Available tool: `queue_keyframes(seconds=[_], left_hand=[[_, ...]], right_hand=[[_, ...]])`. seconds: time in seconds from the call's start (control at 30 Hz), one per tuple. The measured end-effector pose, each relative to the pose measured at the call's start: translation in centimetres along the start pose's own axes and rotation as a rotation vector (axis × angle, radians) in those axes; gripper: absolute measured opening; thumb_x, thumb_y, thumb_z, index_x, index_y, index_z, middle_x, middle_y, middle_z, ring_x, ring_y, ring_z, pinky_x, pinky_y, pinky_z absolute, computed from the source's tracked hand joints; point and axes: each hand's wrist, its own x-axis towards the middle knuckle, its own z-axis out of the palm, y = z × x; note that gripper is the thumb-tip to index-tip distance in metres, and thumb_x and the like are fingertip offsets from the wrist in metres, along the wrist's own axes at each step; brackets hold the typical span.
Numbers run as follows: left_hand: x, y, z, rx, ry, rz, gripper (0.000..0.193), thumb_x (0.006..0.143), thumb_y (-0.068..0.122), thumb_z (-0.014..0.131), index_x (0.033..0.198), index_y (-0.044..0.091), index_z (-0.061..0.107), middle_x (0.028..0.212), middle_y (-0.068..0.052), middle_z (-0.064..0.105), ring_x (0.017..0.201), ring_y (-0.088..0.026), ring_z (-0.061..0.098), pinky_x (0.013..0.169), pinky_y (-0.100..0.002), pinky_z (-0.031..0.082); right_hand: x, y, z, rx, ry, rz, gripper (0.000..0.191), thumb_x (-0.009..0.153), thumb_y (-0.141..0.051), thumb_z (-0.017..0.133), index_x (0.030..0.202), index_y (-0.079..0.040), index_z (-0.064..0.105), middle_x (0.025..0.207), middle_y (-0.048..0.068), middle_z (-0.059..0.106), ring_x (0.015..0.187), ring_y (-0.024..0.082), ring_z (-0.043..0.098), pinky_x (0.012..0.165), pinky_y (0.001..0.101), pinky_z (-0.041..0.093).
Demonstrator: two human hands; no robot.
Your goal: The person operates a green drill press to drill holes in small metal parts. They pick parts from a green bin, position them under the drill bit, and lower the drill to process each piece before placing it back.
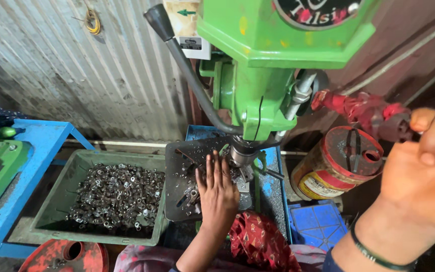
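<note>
- Head view: the left hand (217, 189) lies flat on the dark drill table (177, 166), fingers stretched forward and slightly spread, fingertips among small metal parts (191, 194) just under the chuck (240, 155).
- Whether the fingers press one particular piece is hard to tell, since the hand covers what sits below the chuck.
- The right hand (421, 171) is raised at the right edge, fingers curled shut around the red cloth-wrapped handle (363, 112) of the feed lever; a dark band circles that wrist.
- The green drill press (273, 60) fills the top centre, and a black lever (187, 65) slants up to the left from its head.
- Left of the table stands a green crate (56, 201) with a heap of small silvery metal parts (117, 194) in it.
- A red and yellow tin can (336, 168) stands to the right of the table, beside a blue plastic crate (315, 221).
- A red patterned cloth (260, 242) lies just below the left wrist.
</note>
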Motion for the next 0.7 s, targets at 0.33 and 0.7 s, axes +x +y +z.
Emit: queue_keyframes(seconds=[0.33,0.7], left_hand=[[0.2,0.5,-0.5,0.131,-0.050,-0.052,0.072,0.083,0.016,0.054,0.151,0.001,0.040,0.163,-0.016,0.031,0.153,-0.035,0.025,0.118,-0.067,0.017],[3.6,-3.3,-1.6,-0.085,-0.015,-0.021,0.026,0.082,0.027,0.073,0.108,0.027,0.078,0.157,0.000,0.045,0.152,-0.030,0.030,0.122,-0.060,0.014]], right_hand=[[-4.2,0.5,-1.8,0.006,0.082,-0.149,0.026,0.103,-0.035,0.050,0.084,-0.019,0.054,0.068,-0.003,0.039,0.063,0.013,0.037,0.086,0.0292,0.044],[3.2,-1.0,1.8,-0.077,-0.046,0.052,0.029,0.104,-0.038,0.049,0.084,-0.017,0.052,0.069,-0.002,0.039,0.062,0.013,0.037,0.084,0.0288,0.044]])
